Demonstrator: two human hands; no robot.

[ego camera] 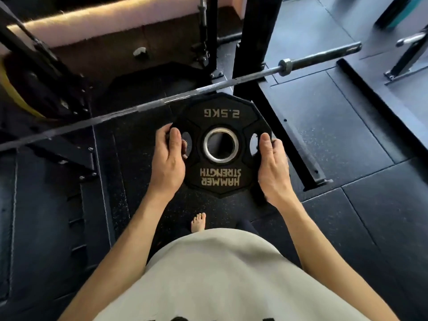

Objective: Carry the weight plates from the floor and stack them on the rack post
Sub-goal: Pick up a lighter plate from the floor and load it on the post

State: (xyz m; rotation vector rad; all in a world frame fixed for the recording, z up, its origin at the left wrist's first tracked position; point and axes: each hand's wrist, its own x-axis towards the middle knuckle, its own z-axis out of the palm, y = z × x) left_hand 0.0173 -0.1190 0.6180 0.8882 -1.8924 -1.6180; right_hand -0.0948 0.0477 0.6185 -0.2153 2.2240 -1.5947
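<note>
A black 2.5 kg weight plate (pixel 220 117) with a steel-ringed centre hole is held flat in front of me, above the floor. My left hand (pixel 168 158) grips its left edge, fingers through a grip slot. My right hand (pixel 273 165) clasps its right edge the same way. The plate's far rim lies just under a long steel barbell (pixel 143 106) that crosses the view from lower left to upper right. A black rack upright (pixel 254 42) rises just behind the plate. No rack post for plates can be made out.
Black rack frame and base rails (pixel 298 140) run around me on dark rubber floor mats. A yellow plate (pixel 14 93) sits on the left machine. A second bar end (pixel 410 39) pokes in at far right. My bare foot (pixel 198 222) stands below the plate.
</note>
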